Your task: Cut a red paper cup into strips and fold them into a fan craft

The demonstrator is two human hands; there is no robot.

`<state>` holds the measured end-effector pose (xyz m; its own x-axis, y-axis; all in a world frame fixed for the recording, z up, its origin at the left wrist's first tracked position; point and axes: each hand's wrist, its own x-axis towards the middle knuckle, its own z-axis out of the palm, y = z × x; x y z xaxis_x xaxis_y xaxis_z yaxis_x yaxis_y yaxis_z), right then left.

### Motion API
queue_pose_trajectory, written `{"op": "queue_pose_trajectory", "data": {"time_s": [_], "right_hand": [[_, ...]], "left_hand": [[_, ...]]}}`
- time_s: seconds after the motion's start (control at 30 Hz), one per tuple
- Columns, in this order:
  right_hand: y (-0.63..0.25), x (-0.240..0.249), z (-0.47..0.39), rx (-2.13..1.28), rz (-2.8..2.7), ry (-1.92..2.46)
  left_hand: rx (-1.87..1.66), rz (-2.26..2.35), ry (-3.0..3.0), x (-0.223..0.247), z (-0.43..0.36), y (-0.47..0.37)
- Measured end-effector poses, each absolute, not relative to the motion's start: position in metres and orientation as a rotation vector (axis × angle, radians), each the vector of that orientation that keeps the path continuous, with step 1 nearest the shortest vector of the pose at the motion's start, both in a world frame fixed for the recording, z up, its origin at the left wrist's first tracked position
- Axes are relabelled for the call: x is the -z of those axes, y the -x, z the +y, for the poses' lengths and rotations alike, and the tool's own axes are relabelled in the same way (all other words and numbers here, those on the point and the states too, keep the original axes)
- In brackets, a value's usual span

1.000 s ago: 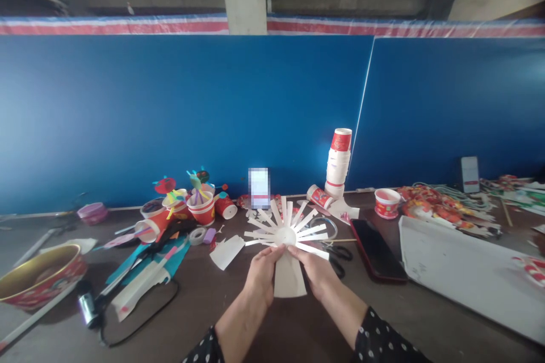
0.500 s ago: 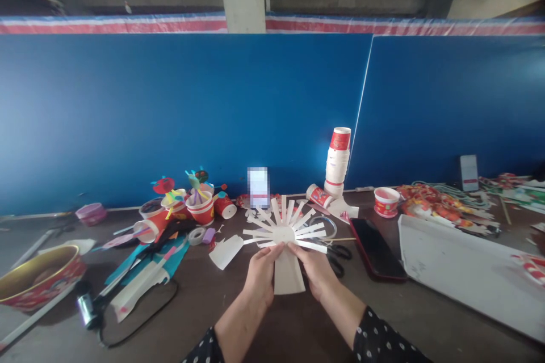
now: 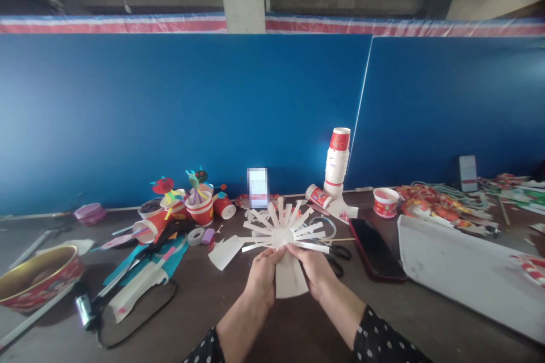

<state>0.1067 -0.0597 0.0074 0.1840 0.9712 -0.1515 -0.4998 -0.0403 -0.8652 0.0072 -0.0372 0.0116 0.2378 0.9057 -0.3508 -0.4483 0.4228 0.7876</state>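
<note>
Between my hands is a cut-open paper cup (image 3: pixel 283 235), its wall slit into white strips that fan out round the base, with one wide flap (image 3: pixel 290 279) left hanging toward me. My left hand (image 3: pixel 263 272) pinches it on the left of the flap, thumb near the base. From the right, my right hand (image 3: pixel 313 267) grips it, its thumb also at the base's near edge. Just beyond my right hand lie black-handled scissors (image 3: pixel 337 264), partly hidden by the strips. A loose white paper piece (image 3: pixel 225 252) rests left of the strips.
A dark phone (image 3: pixel 377 252) and a white board (image 3: pixel 464 272) lie at the right. Stacked paper cups (image 3: pixel 337 161) stand by the blue partition. At left are decorated red cups (image 3: pixel 200 209), a glue gun (image 3: pixel 87 306) with its cord, and a gold-lined bowl (image 3: pixel 40 278).
The cut cup has tipped slightly, and its near flap has shifted a little to the right and down. Some strips have spread differently. Both hands keep hold of it.
</note>
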Motion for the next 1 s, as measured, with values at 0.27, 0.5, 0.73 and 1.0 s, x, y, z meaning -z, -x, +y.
{"op": "queue_pose_trajectory", "data": {"time_s": [0.27,0.5,0.73,1.0], "right_hand": [[-0.111,-0.010,-0.061,-1.212,-0.624,0.968],[-0.112,-0.004,-0.058,-1.223,-0.665,0.964],[-0.109,-0.009,-0.059,-1.192,-0.619,0.921],[-0.104,-0.001,-0.058,-1.142,-0.701,0.941]], "left_hand": [[-1.047,0.831,-0.596,-0.017,-0.040,-0.007],[-1.073,0.877,-0.554,-0.017,-0.036,-0.005],[-1.104,0.876,-0.434,-0.020,-0.038,-0.009],[-1.145,0.819,-0.498,-0.015,-0.034,-0.005]]}}
